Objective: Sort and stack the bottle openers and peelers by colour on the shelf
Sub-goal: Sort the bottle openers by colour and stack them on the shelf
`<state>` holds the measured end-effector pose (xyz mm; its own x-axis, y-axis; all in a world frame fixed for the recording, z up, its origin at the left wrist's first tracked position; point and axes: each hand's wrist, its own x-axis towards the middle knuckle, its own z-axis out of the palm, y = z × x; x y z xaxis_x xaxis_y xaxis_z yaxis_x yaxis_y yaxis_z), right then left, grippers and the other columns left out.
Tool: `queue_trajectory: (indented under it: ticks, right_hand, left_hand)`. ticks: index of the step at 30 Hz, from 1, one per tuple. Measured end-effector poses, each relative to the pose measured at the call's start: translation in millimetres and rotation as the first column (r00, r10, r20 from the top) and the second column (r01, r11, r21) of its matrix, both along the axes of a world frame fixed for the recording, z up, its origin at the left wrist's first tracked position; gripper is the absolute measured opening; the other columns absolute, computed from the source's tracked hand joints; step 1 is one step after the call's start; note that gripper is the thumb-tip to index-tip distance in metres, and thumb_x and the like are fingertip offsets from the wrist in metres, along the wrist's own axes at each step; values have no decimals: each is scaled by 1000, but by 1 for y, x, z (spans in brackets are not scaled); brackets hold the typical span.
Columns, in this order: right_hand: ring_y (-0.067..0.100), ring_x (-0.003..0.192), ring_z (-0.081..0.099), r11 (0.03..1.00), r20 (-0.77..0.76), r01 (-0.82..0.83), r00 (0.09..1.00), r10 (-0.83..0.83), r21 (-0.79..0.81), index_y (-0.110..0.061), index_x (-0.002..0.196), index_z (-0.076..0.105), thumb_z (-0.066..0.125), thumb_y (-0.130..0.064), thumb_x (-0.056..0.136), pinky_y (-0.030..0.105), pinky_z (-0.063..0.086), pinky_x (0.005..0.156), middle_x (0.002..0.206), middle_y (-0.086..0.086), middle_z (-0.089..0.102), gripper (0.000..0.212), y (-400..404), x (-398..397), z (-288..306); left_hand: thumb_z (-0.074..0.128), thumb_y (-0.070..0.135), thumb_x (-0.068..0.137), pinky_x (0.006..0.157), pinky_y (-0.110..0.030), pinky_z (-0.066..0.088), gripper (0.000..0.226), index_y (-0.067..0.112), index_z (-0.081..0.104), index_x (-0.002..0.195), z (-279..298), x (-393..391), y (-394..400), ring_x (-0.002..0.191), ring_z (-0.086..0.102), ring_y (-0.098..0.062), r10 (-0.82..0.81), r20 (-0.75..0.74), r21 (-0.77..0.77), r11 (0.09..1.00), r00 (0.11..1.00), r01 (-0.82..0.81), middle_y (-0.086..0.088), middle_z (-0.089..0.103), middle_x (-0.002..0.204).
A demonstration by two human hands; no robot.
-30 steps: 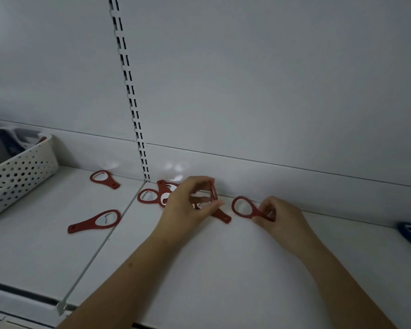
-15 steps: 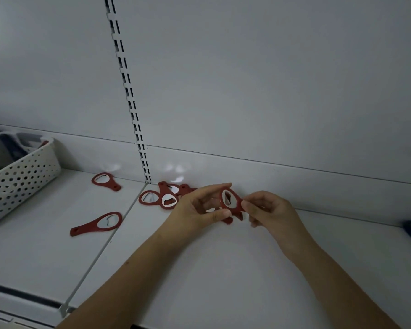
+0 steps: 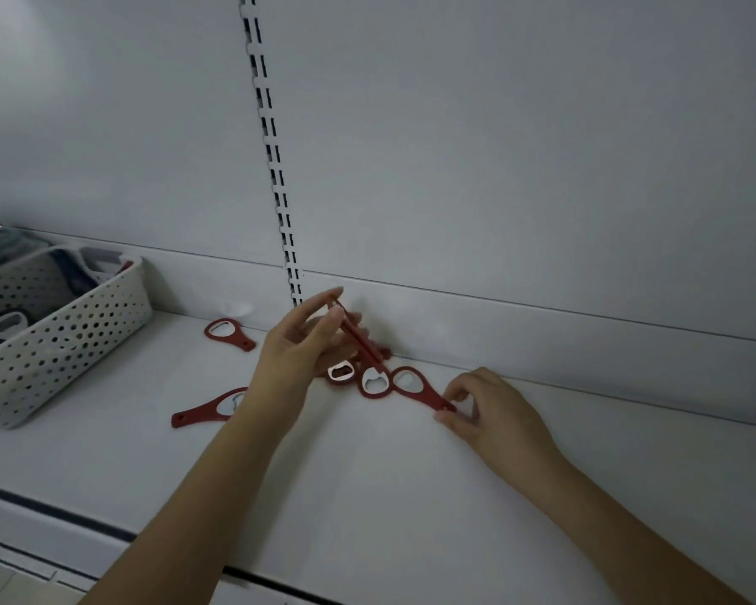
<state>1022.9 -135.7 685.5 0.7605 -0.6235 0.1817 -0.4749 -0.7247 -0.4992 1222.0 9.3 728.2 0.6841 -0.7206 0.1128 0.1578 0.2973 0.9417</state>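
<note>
Several red bottle openers lie on the white shelf (image 3: 367,473). My left hand (image 3: 297,351) holds a thin stack of red openers (image 3: 359,340) edge-on between thumb and fingers, above a small cluster of openers (image 3: 374,382) by the back wall. My right hand (image 3: 485,412) pinches the handle tip of a red opener (image 3: 415,388) that lies flat on the shelf. Two more red openers lie apart to the left, one near the back (image 3: 228,334) and one partly hidden behind my left forearm (image 3: 206,410).
A white perforated basket (image 3: 62,342) stands at the left and holds more utensils, one a dark opener (image 3: 7,325). A slotted upright (image 3: 276,168) runs up the back wall. The shelf's front edge (image 3: 105,530) lies near me.
My hands were together at the held openers; my right hand has moved right and down to the shelf, now pinching an opener's handle there. My left hand keeps its stack, now lifted.
</note>
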Motion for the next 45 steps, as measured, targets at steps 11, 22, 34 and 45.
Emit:
queue_trajectory:
  ticks: [11,22,34,45]
  right_hand:
    - [12,60,63,876,185,132,953,-241,463,-20,68,74,81,-19,76,23,48,63,61,-6,70,11,-4,-1,25]
    - [13,71,71,818,280,-106,957,-70,566,-21,78,75,80,-24,79,43,57,83,73,-3,75,5,40,52,31]
    - [17,86,56,986,55,125,990,-132,107,-21,85,57,72,-41,83,33,48,75,91,-3,57,25,33,84,-2]
    - [-6,61,61,976,443,112,877,-187,189,-15,76,70,72,-13,81,7,44,57,62,-13,65,6,37,80,54]
  left_hand:
    - [65,16,89,86,-35,59,38,2,62,124,-24,2,13,103,70,-34,-76,-144,81,993,987,88,-17,72,112]
    - [63,10,92,80,-33,59,28,4,65,120,-24,2,20,98,71,-36,-82,-104,44,995,991,87,-24,70,108]
    - [55,23,99,84,-36,59,33,14,60,131,-23,36,41,107,68,-37,74,-350,-113,986,934,-120,-17,68,122]
    - [63,11,94,86,-29,57,39,24,62,131,-20,13,43,99,71,-20,40,140,48,998,989,-48,-3,73,108]
